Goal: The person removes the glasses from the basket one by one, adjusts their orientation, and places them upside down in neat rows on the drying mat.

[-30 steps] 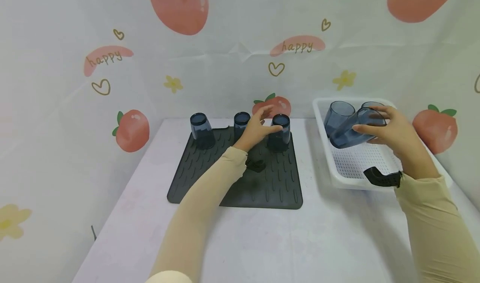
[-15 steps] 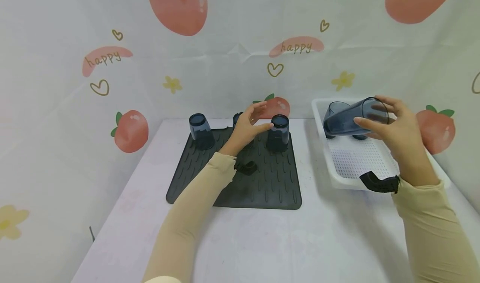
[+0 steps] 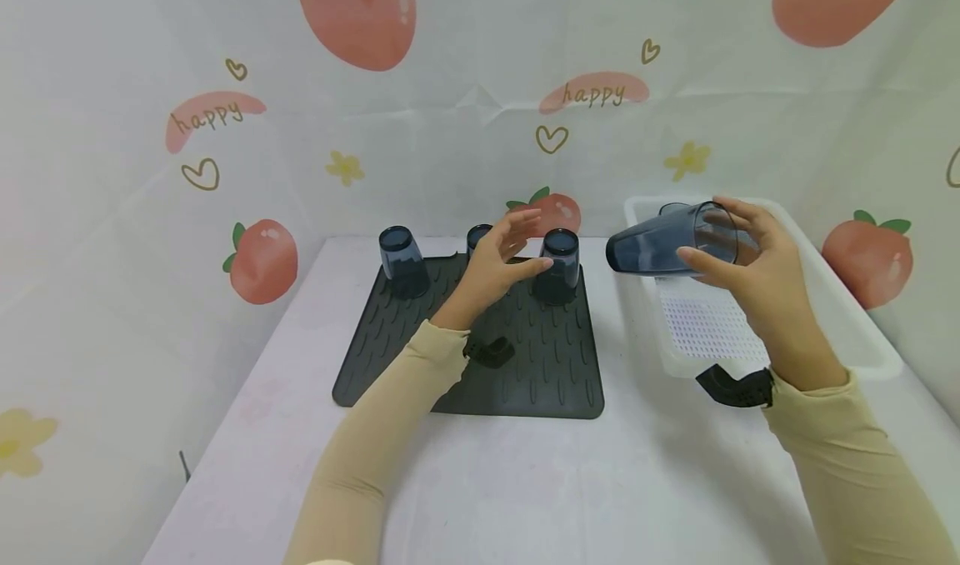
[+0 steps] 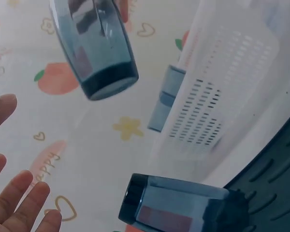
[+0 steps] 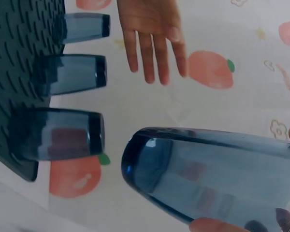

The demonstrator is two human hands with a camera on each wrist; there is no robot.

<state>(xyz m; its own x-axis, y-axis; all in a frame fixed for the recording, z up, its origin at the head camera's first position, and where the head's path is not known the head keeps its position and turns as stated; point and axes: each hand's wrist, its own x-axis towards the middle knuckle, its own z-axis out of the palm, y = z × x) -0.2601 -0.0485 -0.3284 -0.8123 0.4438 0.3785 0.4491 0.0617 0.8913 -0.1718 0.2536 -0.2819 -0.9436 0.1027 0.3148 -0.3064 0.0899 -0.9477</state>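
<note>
My right hand (image 3: 765,273) grips a blue tinted drinking glass (image 3: 651,247) near its rim. The glass lies almost level, base pointing left, over the left side of the white basket (image 3: 862,348). My left hand (image 3: 487,273) hovers above the dark drying mat (image 3: 547,373) with fingers spread and nothing in them. Three similar glasses stand upside down along the mat's back edge: a left one (image 3: 402,257), a middle one (image 3: 477,233) partly behind my left hand, and a right one (image 3: 560,267) close to its thumb. In the right wrist view the held glass (image 5: 222,169) looks hollow.
Within the basket, another glass (image 3: 672,207) shows only its rim behind the held one. The basket has a perforated floor and stands right of the mat on a white table (image 3: 510,490). A printed cloth (image 3: 450,157) hangs behind.
My right hand has lifted the glass and brought it left, from inside the basket to over its left rim, turning it nearly level. My left hand has shifted slightly left.
</note>
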